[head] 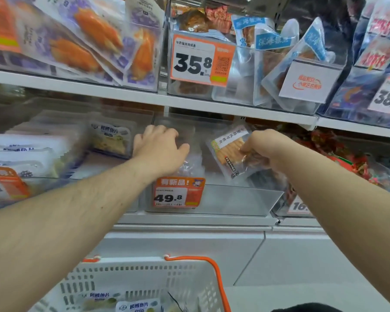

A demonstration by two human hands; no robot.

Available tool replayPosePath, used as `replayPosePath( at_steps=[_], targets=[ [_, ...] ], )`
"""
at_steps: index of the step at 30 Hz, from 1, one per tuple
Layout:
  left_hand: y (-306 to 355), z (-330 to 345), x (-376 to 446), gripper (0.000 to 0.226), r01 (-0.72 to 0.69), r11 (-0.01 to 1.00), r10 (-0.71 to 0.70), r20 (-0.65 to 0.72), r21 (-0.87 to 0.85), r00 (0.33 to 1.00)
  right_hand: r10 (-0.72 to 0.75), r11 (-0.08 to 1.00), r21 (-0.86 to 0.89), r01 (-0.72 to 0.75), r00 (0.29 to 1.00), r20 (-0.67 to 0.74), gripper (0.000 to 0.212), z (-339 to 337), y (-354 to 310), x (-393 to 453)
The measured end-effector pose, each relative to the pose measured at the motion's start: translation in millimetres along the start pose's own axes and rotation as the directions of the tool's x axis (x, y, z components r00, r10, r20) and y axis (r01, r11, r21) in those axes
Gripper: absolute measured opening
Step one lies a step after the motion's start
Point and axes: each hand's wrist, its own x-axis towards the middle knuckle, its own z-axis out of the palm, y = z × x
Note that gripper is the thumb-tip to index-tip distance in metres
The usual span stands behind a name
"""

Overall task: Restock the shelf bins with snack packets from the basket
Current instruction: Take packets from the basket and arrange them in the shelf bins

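Head view, lower shelf: your right hand (260,146) pinches a clear snack packet (229,152) of orange sticks in curled fingers (245,152), holding it tilted over the middle clear bin (234,199), while your left hand (160,149) reaches into that bin with fingers loosely spread over a packet too blurred to identify. Head view, bottom edge: the white basket (144,280) with orange handle still holds several packets, so restocking looks unfinished and the bin is mostly unfilled.
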Motion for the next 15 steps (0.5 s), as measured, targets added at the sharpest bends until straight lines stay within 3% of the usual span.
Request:
replayPosePath(
  at_steps=[4,6,8,10,12,15],
  targets=[
    [2,2,26,0.061,0.057,0.978,-0.083,0.122,0.199,0.989,-0.025,0.988,-0.154,0.02,0.999,-0.03,0.012,12,6,52],
    [2,8,37,0.064,0.086,0.964,-0.134,0.18,0.252,0.975,-0.1,0.924,-0.375,0.081,0.994,-0.032,0.011,25,8,82],
    [0,15,43,0.065,0.111,0.956,-0.17,0.202,0.272,0.965,-0.223,0.724,-0.673,0.153,0.975,-0.018,0.012,35,7,107],
    [-2,20,44,0.066,0.132,0.952,-0.187,0.184,0.274,0.965,-0.266,0.543,-0.822,0.169,0.964,0.023,0.01,43,4,123],
    [-3,22,43,0.066,0.148,0.955,-0.193,0.16,0.258,0.968,-0.302,0.471,-0.866,0.166,0.953,0.018,0.02,50,5,134],
    [-2,23,43,0.067,0.179,0.958,-0.21,0.124,0.225,0.97,-0.281,0.496,-0.849,0.181,0.959,0.04,0.02,67,7,157]
  ],
)
